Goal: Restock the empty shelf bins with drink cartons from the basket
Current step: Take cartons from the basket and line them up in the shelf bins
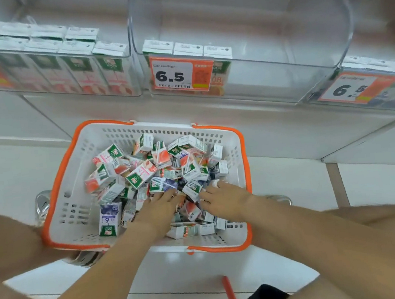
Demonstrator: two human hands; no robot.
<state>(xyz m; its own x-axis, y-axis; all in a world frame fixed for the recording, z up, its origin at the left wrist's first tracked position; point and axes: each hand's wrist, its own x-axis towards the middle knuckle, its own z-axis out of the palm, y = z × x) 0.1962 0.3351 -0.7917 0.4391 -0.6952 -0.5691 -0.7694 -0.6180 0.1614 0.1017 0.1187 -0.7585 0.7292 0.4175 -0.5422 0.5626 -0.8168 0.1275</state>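
- The left hand (160,208) and right hand (223,195) rest on the pile of drink cartons (141,174) in the basket (63,217).
- Fingers lie spread over the cartons; I cannot tell whether either hand grasps one.
- The cartons are small, white and green with red or purple fruit, jumbled under and ahead of the fingertips.
- The clear bin (281,73) is far above the fingers.

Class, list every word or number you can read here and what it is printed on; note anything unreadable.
"6.5": middle bin's price tag.
"6.5": right bin's price tag.
"100%": green-topped carton in the basket.
"6": purple carton in the basket.
Small print on both tags and the cartons' brand names: too blurred to read.
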